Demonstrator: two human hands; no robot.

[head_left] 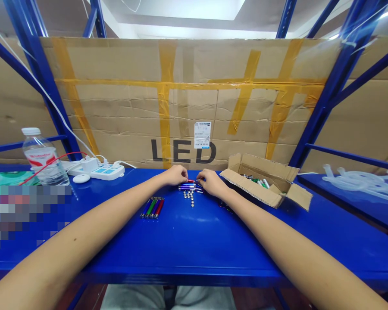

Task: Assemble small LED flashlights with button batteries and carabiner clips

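Observation:
Near the back middle of the blue table, my left hand (177,175) pinches one end of a slim red metal tube (191,181). At the tube's other end are the closed fingertips of my right hand (211,181); the exact contact there is partly hidden. Blue and purple metal tubes (186,187) with silver ends lie just below my hands. Small silver button cells (192,199) are spread in front of them. To the left, a row of blue, green and red metal tubes (152,208) lies side by side.
An open cardboard box (255,189) holding small tubes stands right of my right hand. Some dark small items lie under my right forearm. At left are a white power strip (106,172) and a water bottle (45,159). Clear tubing (358,181) lies far right; a cardboard wall (132,120) stands behind.

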